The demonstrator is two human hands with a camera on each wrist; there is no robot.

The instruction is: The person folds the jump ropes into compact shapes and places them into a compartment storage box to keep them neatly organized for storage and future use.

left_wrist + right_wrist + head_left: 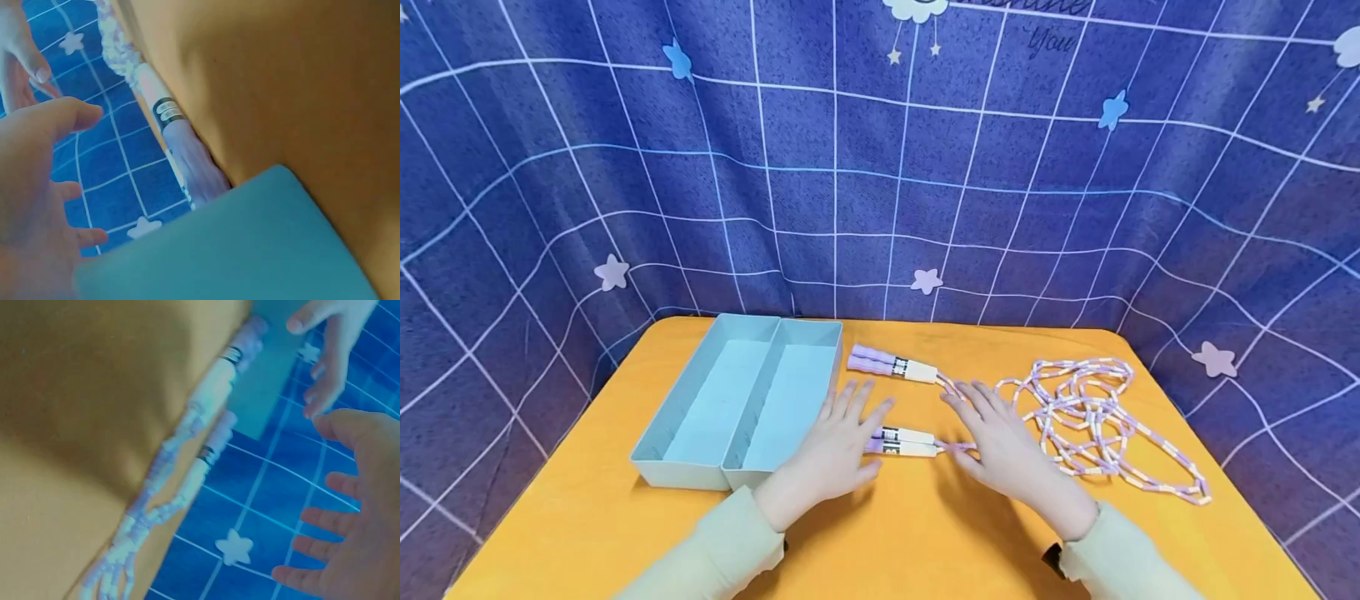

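Sleeves: pale, entering from bottom left and bottom right of the frame.
Left hand: lower centre, fingers spread, palm down over the table, apart from the handles; in the head view it overlaps the box's right edge.
Right hand: right of centre, fingers spread, raised above the cords, near the lower handles.
Lower handles: pair side by side between the hands, white ends right, purple grips partly hidden by the left hand.
Box: light blue, left of centre, two long compartments.
Rope: purple-white beads, loose tangle, right of frame.
Upper handles: second pair, centre, just right of the box, purple grips left.
Table: orange top, under everything.
Curtain: blue, white grid, stars, upper frame.
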